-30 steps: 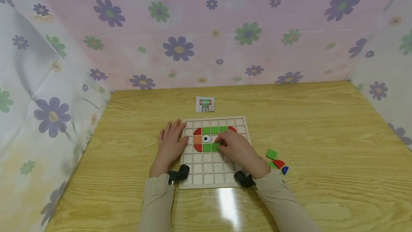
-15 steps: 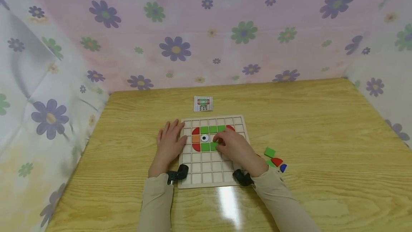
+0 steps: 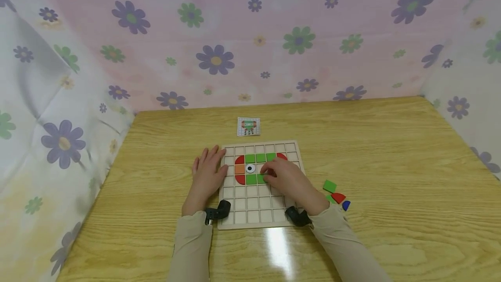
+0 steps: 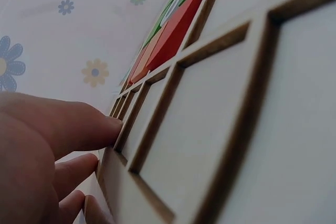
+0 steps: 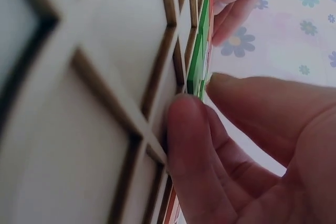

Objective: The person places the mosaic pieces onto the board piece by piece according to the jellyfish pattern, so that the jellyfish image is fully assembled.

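Observation:
A pale wooden grid board [image 3: 252, 216] lies in front of me, with a partly filled pattern of coloured tiles. At its left edge rests my left hand [image 3: 207, 179], fingers spread, touching the frame in the left wrist view too. My right hand [image 3: 287, 179] is over the board's right half, its bent fingertips low beside a green tile [image 3: 251, 179] row. The right wrist view shows one fingertip against the grid and the thumb near a green tile [image 5: 196, 66]; whether anything is pinched is hidden. A white eye disc [image 3: 250, 168] sits next to an orange square [image 3: 239, 169].
A small pattern card [image 3: 248, 126] lies behind the board. Right of the board are loose pieces: a green square [image 3: 329, 186], a red quarter-circle [image 3: 338, 197] and a blue half-round piece [image 3: 346, 205]. Flowered cloth [image 3: 250, 55] encloses the wooden table [image 3: 372, 142].
The head view shifts slightly. Both hands stay in almost the same places, and the tiles seen on the board look unchanged.

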The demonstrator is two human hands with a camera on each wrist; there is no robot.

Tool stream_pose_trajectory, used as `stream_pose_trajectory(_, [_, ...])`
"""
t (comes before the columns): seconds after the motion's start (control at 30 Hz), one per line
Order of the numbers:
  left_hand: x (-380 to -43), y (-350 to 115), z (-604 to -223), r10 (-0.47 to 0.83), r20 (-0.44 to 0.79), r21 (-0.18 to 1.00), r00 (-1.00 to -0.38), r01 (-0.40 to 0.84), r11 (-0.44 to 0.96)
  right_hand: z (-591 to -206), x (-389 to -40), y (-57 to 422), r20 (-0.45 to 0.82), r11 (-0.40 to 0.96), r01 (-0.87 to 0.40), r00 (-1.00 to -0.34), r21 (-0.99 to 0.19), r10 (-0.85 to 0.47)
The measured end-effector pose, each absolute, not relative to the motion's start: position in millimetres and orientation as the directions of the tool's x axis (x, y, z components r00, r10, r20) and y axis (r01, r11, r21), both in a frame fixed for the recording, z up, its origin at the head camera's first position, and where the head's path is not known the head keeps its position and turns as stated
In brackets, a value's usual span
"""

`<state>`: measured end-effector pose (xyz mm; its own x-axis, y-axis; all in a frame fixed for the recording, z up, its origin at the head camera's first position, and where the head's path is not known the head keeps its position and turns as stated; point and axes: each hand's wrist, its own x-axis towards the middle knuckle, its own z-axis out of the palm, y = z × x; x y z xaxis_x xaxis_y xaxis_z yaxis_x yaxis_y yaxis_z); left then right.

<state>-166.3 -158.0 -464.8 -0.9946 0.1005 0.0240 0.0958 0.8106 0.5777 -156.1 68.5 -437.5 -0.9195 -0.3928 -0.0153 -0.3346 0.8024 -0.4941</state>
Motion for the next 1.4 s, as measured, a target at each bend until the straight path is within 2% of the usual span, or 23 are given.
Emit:
stream_pose_trajectory(0.27, [-166.7, -156.8, -461.8, 0.103, 0.016, 0.561, -0.995, 0.094, 0.822, -434.1, -156.8, 74.0, -0.067, 0.764, -0.302, -0.910, -0.571, -0.409])
stream_pose_trajectory(0.6, [-166.7, -156.6, -459.0, 0.107, -0.066, 0.483, -0.992, 0.062, 0.873, -431.9, -157.6, 74.5, -0.130, 0.757, -0.253, -0.904, -0.603, -0.406])
stream_pose_trajectory(0.8, [-166.1, -156.7, -457.8, 0.095, -0.056, 0.497, -0.994, 0.055, 0.866, -429.1, -158.6, 77.6, -0.111, 0.753, -0.303, -0.889, -0.584, -0.444])
stream_pose_trajectory(1.1, [-168.7, -157.3, -460.0, 0.067, -0.014, 0.456, -0.998, 0.053, 0.888, -424.0, -153.0, 110.4, -0.065, 0.720, -0.354, -0.873, -0.597, -0.484])
stream_pose_trajectory(1.4, [-170.3, -152.4, -459.8, 0.058, -0.018, 0.433, -0.998, 0.045, 0.900, -428.9, -147.7, 155.4, -0.081, 0.754, -0.312, -0.898, -0.578, -0.433])
